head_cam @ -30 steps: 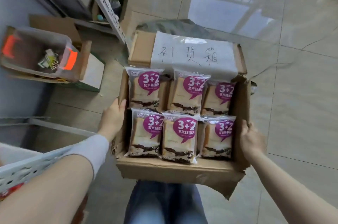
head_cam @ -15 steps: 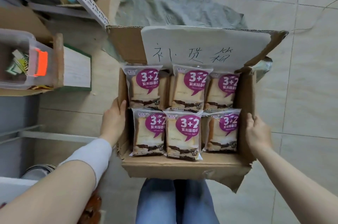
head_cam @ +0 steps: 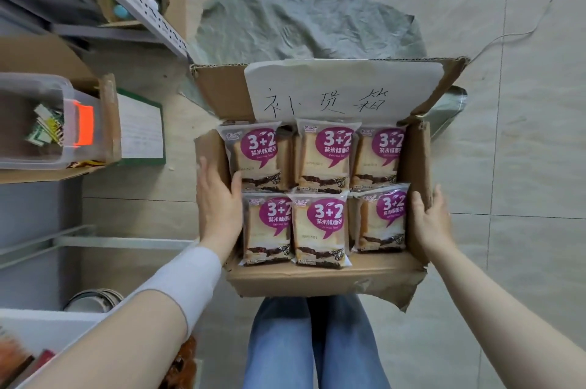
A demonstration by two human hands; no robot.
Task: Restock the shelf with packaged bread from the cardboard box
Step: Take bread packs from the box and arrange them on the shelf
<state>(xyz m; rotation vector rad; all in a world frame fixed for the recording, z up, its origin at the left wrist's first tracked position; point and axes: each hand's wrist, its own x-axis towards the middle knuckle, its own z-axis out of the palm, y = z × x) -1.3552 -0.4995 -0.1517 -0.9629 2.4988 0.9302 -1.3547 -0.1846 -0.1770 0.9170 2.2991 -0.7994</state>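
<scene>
An open cardboard box (head_cam: 320, 280) hangs in front of me above my legs. Inside lie several packaged breads in two rows, each with a purple "3+2" label, such as the front middle pack (head_cam: 320, 231). A white paper with handwriting (head_cam: 342, 90) is stuck on the raised back flap. My left hand (head_cam: 218, 201) grips the box's left wall, thumb inside, fingers outside. My right hand (head_cam: 429, 219) grips the right wall the same way. The grey metal shelf (head_cam: 139, 4) stands at the upper left.
A clear plastic bin with an orange latch (head_cam: 47, 122) sits in a cardboard box at left, a green-edged clipboard (head_cam: 141, 131) beside it. A crumpled grey cloth (head_cam: 304, 17) lies on the tiled floor beyond the box. A thin cable (head_cam: 536, 25) runs at upper right.
The box has come nearer and looms larger in view, and its back flap has tilted up. Both hands keep their grip on its side walls, thumbs now over the rims.
</scene>
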